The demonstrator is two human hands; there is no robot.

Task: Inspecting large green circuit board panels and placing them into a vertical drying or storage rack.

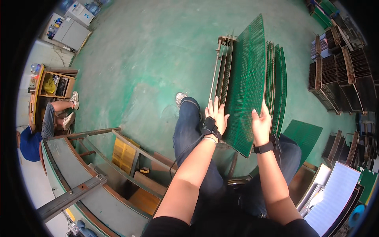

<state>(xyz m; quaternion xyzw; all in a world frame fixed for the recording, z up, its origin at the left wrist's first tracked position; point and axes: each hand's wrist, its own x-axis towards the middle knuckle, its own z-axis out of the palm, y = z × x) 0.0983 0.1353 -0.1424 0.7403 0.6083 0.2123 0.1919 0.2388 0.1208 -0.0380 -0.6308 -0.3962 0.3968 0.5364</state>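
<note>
A large green circuit board panel (246, 83), covered in fine rows of dots, stands upright and tilted in a metal rack (215, 71) between my knees. My right hand (261, 124) pinches its near right edge, thumb on the face turned to the left. Against or close to the panel's lower left side is my left hand (217, 118), its fingers stretched out and the palm turned down; whether it touches the panel I cannot tell. More green panels (281, 87) stand close together just to the right. Dark straps and small devices sit on both wrists.
A flat green sheet (302, 136) lies by my right knee. Dark slotted racks (339, 79) line the right side. At lower left stands a metal-framed bench (83, 170) with a yellow crate (124, 154) beside it. Another person (33, 144) sits at far left near a wooden cabinet (57, 85).
</note>
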